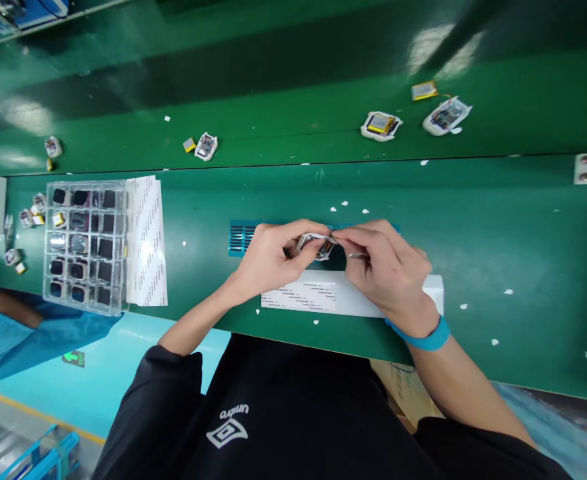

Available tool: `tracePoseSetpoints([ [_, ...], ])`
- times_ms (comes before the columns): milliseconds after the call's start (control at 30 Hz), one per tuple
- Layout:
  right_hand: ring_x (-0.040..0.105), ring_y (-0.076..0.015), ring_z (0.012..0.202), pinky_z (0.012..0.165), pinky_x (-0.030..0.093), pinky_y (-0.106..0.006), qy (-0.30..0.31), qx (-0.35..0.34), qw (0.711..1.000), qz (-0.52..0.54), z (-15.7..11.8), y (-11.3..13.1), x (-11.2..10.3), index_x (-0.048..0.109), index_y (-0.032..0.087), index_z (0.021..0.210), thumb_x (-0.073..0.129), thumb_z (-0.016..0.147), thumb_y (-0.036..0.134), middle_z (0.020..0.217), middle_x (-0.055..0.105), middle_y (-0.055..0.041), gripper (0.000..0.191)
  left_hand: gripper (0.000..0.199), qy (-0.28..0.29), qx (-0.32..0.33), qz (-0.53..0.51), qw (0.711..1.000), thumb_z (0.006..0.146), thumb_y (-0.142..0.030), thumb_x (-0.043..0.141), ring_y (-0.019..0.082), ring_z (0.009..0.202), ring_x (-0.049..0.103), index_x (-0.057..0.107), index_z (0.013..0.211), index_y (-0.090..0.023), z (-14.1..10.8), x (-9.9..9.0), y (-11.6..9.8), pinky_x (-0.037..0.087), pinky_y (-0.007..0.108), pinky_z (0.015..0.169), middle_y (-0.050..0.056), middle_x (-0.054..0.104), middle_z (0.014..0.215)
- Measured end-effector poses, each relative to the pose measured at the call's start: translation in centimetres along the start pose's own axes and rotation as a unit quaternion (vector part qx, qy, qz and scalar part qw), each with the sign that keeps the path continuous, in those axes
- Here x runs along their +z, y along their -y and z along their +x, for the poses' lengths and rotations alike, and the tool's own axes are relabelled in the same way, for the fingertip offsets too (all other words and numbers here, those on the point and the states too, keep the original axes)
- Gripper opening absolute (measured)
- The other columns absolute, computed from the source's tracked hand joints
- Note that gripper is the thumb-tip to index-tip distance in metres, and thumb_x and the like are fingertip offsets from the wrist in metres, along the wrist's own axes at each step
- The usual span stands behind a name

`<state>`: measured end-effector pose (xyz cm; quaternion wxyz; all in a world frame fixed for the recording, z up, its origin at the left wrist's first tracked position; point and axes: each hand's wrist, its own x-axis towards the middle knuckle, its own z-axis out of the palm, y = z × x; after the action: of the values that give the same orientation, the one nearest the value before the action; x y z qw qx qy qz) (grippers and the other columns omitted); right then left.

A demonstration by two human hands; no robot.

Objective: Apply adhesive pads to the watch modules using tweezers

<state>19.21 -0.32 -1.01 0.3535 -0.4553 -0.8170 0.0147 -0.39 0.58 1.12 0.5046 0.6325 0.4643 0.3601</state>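
Note:
My left hand (pixel 276 257) is closed round the edge of a small white watch case (pixel 324 249), its open side showing electronic parts. My right hand (pixel 388 270) meets it at the case's right edge, thumb and forefinger pinched together there. A thin grey metal tool (pixel 358 255) sticks out between the right hand's curled fingers, mostly hidden, so its kind cannot be made out. Beneath both hands lies a white printed sheet (pixel 298 297) of adhesive backing. A blue slotted piece (pixel 240 239) shows behind my left hand.
Watch cases with yellow batteries (pixel 382 125) lie along the back of the green bench (pixel 273 193). To the left stands a clear compartment tray (pixel 123 267) of watch parts, beside printed sheets (pixel 146 240). Another person's blue sleeve (pixel 38 340) reaches in there. White scraps (pixel 508 291) are scattered about.

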Motion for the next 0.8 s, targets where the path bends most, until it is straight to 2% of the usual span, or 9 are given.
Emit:
tracePoseSetpoints([
  [67,0.07,-0.011,0.067,0.049,0.045,-0.025,-0.013,0.006,1.0,0.019,0.1,0.2,0.1,0.065,0.026,0.107,0.062,0.095,0.004,0.088,0.077,0.0018,0.025,0.014,0.038,-0.043,-0.069,0.996,0.093,-0.024,0.064,0.005,0.04,0.052,0.075,0.098,-0.016,0.2,-0.1,0.0,0.037,0.019,0.04,-0.007,0.056,0.052],
  [133,0.071,-0.0118,0.069,0.051,0.047,-0.025,-0.033,0.013,0.999,0.033,0.2,0.3,0.1,0.065,0.026,0.109,0.064,0.092,0.0,0.089,0.078,0.0018,0.031,0.012,0.065,-0.091,-0.153,0.982,0.092,-0.024,0.066,0.006,0.041,0.057,0.073,0.096,-0.015,0.3,-0.1,-0.1,0.04,0.018,0.04,-0.005,0.06,0.056],
  [300,0.073,-0.0113,0.069,0.05,0.047,-0.023,-0.043,-0.011,0.998,0.043,0.3,0.1,-0.5,0.067,0.025,0.109,0.07,0.089,0.0,0.089,0.079,0.0018,0.032,0.016,0.071,-0.122,-0.237,0.961,0.091,-0.028,0.07,0.008,0.044,0.064,0.071,0.097,-0.014,0.5,0.0,-0.1,0.045,0.018,0.042,-0.004,0.063,0.059],
  [400,0.073,-0.0107,0.066,0.047,0.045,-0.023,-0.024,-0.019,0.998,0.047,0.5,-0.1,-1.0,0.069,0.024,0.11,0.073,0.091,0.005,0.087,0.08,0.0018,0.027,0.017,0.07,-0.121,-0.235,0.962,0.091,-0.031,0.071,0.008,0.044,0.064,0.071,0.096,-0.014,0.5,0.0,0.1,0.044,0.017,0.04,-0.004,0.063,0.058],
  [600,0.069,-0.0109,0.057,0.045,0.046,-0.025,0.055,0.041,0.996,0.051,0.6,-0.3,-1.7,0.078,0.03,0.104,0.069,0.097,0.017,0.084,0.081,0.0026,0.017,0.01,0.062,-0.099,-0.188,0.975,0.093,-0.025,0.066,0.008,0.044,0.064,0.071,0.095,-0.017,0.3,0.2,0.3,0.045,0.018,0.041,-0.006,0.06,0.053],
  [800,0.071,-0.0128,0.061,0.049,0.051,-0.026,0.068,0.06,0.993,0.071,0.5,-0.4,-1.9,0.077,0.028,0.104,0.07,0.096,0.019,0.085,0.081,0.0006,0.014,0.011,0.055,-0.076,-0.152,0.984,0.094,-0.025,0.064,0.009,0.047,0.066,0.072,0.097,-0.018,0.0,0.3,0.2,0.047,0.018,0.043,-0.004,0.063,0.058],
])
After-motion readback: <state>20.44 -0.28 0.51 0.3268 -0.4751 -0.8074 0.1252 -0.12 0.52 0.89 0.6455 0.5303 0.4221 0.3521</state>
